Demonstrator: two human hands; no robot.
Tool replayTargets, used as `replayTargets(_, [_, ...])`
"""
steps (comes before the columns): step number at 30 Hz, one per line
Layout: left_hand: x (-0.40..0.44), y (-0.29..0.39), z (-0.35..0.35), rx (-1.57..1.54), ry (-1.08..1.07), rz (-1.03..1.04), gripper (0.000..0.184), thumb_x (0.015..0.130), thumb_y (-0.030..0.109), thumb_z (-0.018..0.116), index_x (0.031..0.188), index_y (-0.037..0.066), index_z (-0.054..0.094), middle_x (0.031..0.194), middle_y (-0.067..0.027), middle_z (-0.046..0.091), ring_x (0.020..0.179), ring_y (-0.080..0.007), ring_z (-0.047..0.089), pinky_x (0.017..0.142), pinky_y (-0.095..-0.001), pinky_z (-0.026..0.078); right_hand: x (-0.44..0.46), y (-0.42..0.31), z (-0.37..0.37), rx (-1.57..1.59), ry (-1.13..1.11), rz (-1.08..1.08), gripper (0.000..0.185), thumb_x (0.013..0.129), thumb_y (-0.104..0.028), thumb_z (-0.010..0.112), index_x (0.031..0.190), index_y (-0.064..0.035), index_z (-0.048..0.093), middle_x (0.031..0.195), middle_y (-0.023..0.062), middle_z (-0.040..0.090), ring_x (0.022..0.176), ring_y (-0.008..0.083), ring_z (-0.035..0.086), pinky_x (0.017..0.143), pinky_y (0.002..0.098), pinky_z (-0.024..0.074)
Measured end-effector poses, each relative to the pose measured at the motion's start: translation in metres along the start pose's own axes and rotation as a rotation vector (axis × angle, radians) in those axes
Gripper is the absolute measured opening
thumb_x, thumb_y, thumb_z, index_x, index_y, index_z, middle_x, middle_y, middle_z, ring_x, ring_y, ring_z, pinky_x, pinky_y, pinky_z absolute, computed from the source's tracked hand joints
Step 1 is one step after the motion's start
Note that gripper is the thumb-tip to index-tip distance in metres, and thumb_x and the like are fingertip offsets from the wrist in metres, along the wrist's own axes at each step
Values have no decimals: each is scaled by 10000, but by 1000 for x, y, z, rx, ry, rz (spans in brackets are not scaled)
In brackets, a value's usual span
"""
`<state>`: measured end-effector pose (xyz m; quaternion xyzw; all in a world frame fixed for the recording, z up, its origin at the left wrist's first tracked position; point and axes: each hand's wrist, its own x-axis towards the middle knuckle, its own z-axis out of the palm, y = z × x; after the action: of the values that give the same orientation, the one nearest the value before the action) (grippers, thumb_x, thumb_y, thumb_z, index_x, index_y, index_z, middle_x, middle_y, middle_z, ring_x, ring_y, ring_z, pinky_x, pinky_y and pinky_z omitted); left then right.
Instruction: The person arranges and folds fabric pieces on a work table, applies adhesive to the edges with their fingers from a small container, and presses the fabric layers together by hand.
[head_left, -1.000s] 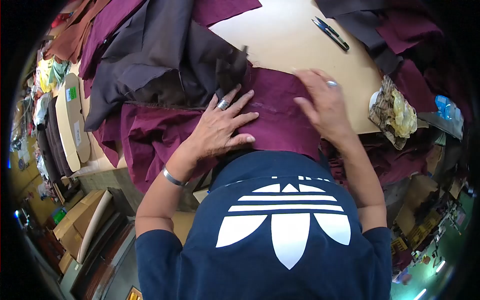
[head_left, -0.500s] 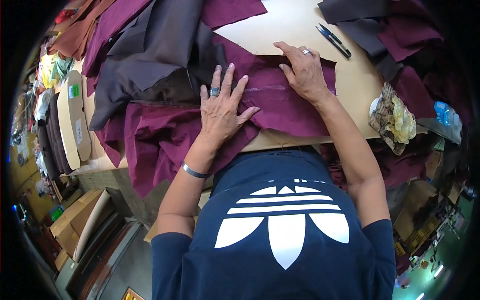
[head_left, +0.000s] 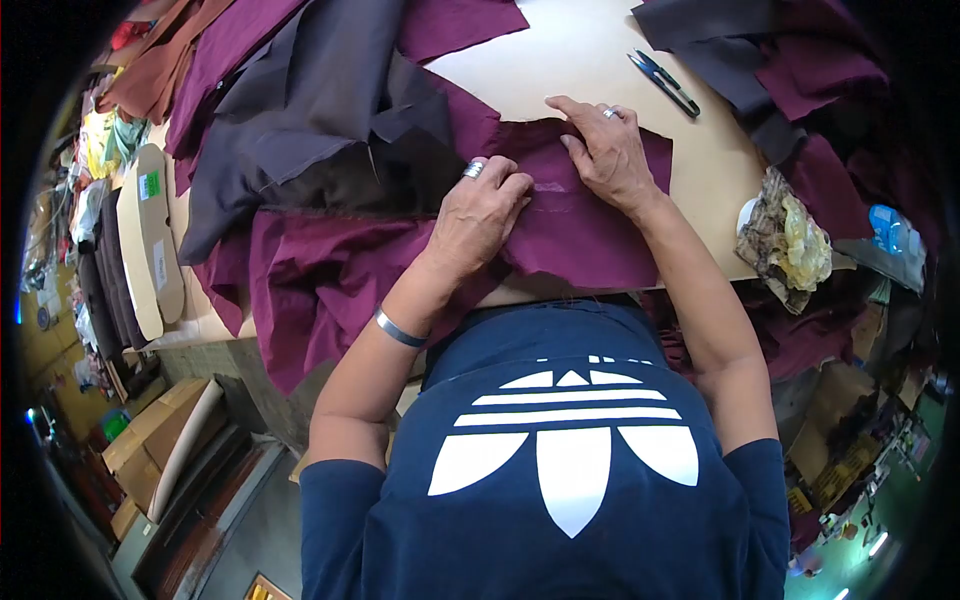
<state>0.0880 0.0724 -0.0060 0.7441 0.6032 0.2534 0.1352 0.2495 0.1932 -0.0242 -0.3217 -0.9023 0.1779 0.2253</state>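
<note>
Maroon fabric (head_left: pixel 590 235) lies on the table in front of me, with a pale seam line across its middle. My left hand (head_left: pixel 482 208) has its fingers curled and pinched on the left part of this fabric. On its upper right part rests my right hand (head_left: pixel 608 152), thumb and index finger apart and the index stretched out to the left. Dark grey-brown fabric (head_left: pixel 310 120) is heaped to the left of my left hand, over more crumpled maroon fabric (head_left: pixel 320 270).
Black thread snips (head_left: pixel 663 83) lie on the table (head_left: pixel 520 80) beyond my right hand. At right is a crumpled yellowish plastic bag (head_left: pixel 800 240), with dark and maroon scraps (head_left: pixel 720 50) behind it. A long cardboard piece (head_left: pixel 150 240) stands at the left.
My left hand has moved right and its spread fingers have curled onto the maroon fabric. Over the last second, the fabric's near edge has shifted away from my body. My right hand stays on it.
</note>
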Motion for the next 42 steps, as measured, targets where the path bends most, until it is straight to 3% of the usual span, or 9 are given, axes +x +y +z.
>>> replayTargets(8, [4, 8, 6, 65, -7, -37, 152, 766, 163, 656, 891, 102, 593, 888, -48, 540, 809, -243, 541, 659, -380, 399, 7, -10, 6, -7, 88, -83, 458, 771, -77, 595, 1210, -166, 500, 894, 25, 602, 835, 204, 552, 875, 369, 322])
replayTargets(11, [5, 11, 7, 82, -19, -69, 140, 776, 172, 643, 881, 102, 584, 869, -50, 534, 802, -241, 538, 655, -385, 401, 6, -4, 10, 11, 32, -67, 472, 769, -90, 588, 1221, -179, 483, 1005, 48, 618, 885, 242, 570, 885, 389, 314])
replayTargets(14, [10, 13, 6, 145, -72, -101, 114, 798, 178, 609, 865, 96, 566, 850, -59, 524, 798, -247, 531, 656, -388, 402, 5, -2, 11, 0, 27, -82, 472, 768, -78, 586, 1218, -178, 486, 1007, 46, 617, 891, 245, 570, 887, 389, 315])
replayTargets(17, [12, 14, 10, 230, -90, -70, 94, 815, 171, 575, 852, 89, 549, 849, -68, 513, 800, -250, 522, 662, -389, 403, 5, -3, 13, -8, 89, -106, 434, 771, -69, 591, 1187, -167, 516, 873, 6, 595, 810, 188, 547, 856, 353, 320])
replayTargets(20, [12, 15, 12, 331, -153, -35, 83, 818, 152, 559, 867, 88, 540, 861, -70, 504, 803, -249, 516, 673, -387, 401, 5, -4, 12, -2, 82, -103, 427, 773, -66, 588, 1181, -167, 519, 872, 5, 593, 808, 187, 545, 855, 350, 321])
replayTargets(26, [4, 11, 16, 218, -10, -16, 88, 822, 146, 548, 891, 92, 541, 863, -62, 493, 801, -236, 515, 672, -375, 398, 6, -4, 10, -1, 43, -102, 445, 765, -74, 576, 1193, -169, 497, 917, 37, 589, 854, 237, 556, 872, 384, 327])
replayTargets(42, [9, 8, 16, 279, -91, 78, 71, 826, 140, 522, 855, 75, 515, 832, -85, 475, 799, -248, 494, 690, -380, 364, 5, -4, 12, -19, 63, -117, 409, 770, -69, 576, 1165, -161, 518, 913, 33, 584, 864, 230, 547, 869, 372, 319])
